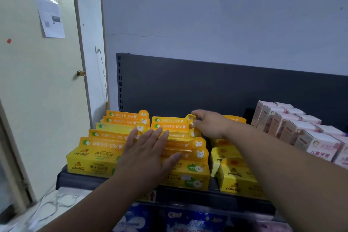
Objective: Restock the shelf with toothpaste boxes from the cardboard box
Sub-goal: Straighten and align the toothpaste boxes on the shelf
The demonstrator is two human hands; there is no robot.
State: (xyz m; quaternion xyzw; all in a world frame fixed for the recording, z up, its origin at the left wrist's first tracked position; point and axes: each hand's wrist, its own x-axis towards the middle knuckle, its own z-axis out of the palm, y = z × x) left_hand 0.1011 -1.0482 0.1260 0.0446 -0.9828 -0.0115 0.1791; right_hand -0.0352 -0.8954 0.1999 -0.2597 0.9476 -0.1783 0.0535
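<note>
**Risks, left to right.**
- Left row of yellow boxes (98, 149), lower left of centre: they stand on edge, leaning back one on another. A sideways push would likely tip the front one off the shelf lip.
- Left hand (146, 153), centre: open and flat, fingers spread, palm down across the tops of the left and middle rows, gripping nothing. Too much weight here could crush the thin card tabs or slide the middle row (185, 158) forward (its front box sits near the edge).
- Right hand (209, 123), right of centre: fingertips pinched on the round hang tab of a rear box (170, 120) in the middle row. Pulling by the tab alone could tear it or tilt the box's neighbours.
- Right yellow row (237, 177), lower right: boxes sit unevenly, so the forearm crossing above might knock them.
- Pink boxes (293, 128), far right: well apart from both hands, so at low risk.

**Surface.** Dark shelf (81, 179) with a perforated dark back panel (207, 88); blue packs (188, 220) sit on the tier below, at the bottom edge.

**Room.** Pale wall above; a cream door (37, 81) at left with a brass knob and a taped paper (50, 15) at upper left; white cable on the floor at lower left. The cardboard box is out of frame.
</note>
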